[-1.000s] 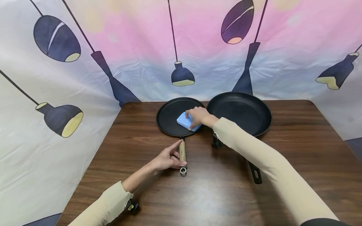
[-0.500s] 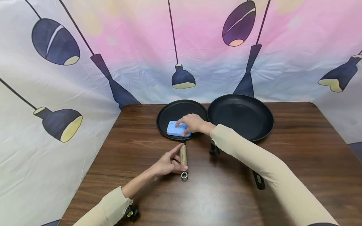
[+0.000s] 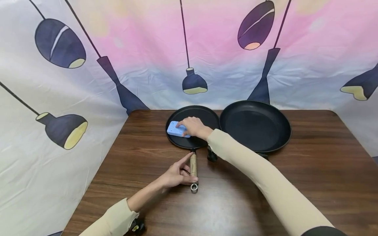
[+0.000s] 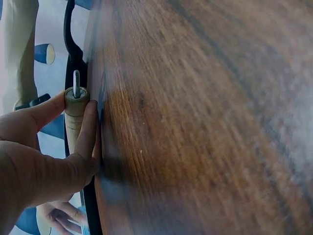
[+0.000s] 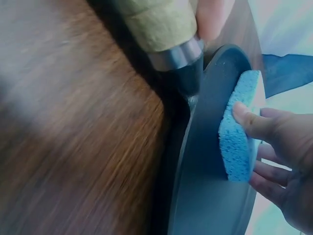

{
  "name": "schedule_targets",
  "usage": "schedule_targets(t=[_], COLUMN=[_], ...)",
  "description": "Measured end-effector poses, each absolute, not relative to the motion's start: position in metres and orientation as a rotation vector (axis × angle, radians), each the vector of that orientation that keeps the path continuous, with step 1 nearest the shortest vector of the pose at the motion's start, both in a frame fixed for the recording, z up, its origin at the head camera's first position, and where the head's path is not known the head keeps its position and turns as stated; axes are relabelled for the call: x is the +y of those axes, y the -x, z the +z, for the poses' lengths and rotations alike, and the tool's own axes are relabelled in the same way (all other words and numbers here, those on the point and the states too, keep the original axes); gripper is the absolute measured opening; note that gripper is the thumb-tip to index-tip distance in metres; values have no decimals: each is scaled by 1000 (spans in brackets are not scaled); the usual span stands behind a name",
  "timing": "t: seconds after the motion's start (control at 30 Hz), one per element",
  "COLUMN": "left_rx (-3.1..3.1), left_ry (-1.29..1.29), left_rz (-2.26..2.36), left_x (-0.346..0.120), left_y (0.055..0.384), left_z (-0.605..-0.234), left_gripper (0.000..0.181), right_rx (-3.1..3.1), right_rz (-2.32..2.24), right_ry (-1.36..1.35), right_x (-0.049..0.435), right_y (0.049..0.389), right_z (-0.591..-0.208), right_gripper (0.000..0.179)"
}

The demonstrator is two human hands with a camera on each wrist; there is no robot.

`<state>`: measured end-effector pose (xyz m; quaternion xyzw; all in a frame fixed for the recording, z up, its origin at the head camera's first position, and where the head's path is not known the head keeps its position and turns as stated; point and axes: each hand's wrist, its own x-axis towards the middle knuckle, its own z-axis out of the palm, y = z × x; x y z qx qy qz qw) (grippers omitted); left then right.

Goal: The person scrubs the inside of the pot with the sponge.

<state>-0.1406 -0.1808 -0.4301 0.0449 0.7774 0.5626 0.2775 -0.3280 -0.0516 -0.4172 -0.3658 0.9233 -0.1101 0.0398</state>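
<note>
Sponge (image 3: 174,128) pinched on small pan (image 3: 203,115) by right hand (image 3: 193,126)

The blue sponge is grasped between the thumb and fingers of the right hand. It is set at the left side of the small black pan, with one end close to the rim. In the right wrist view, the thumb is seen pressed on the sponge's porous blue edge, while the fingers are spread along the opposite side.

The pan's pale handle (image 3: 193,165) is grasped by the left hand (image 3: 176,174): the index finger is stretched towards the pan end, and the thumb is laid by the other end, near a metal ring (image 3: 194,187). A metal collar (image 5: 175,56) is shown where the handle is joined to the pan's dark neck.

A large pan (image 3: 255,126), also black, is placed just to the right of the small one; whether the two rims touch cannot be told. Its handle is mostly hidden behind the right sleeve (image 3: 245,157).

Both pans are rested near the far edge of a brown wood-grain worktop (image 3: 230,193). Both forearms are covered by cream sleeves, and a small dark device is worn at each wrist. Behind the worktop, a pastel cloth (image 3: 141,42) is hung, printed with dark hanging lamps (image 3: 195,82).
</note>
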Motion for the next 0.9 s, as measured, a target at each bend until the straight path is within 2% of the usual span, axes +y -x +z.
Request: schedule_targets(t=[0.33, 0.57, 0.9], left_rx=[2092, 2082, 2088], left_ry=[-130, -132, -128], left_rz=[1500, 1493, 1489], left_x=[-181, -184, -180], left_y=[141, 142, 143], left_z=[-429, -428, -428], left_gripper=[98, 98, 100], right_rx=[2965, 2851, 2539], right_rz=[-389, -397, -407], right_ry=[954, 1101, 1241], right_x=[-64, -54, -8], right_y=[331, 325, 313], right_z=[-425, -423, -407], right_gripper=[46, 47, 51])
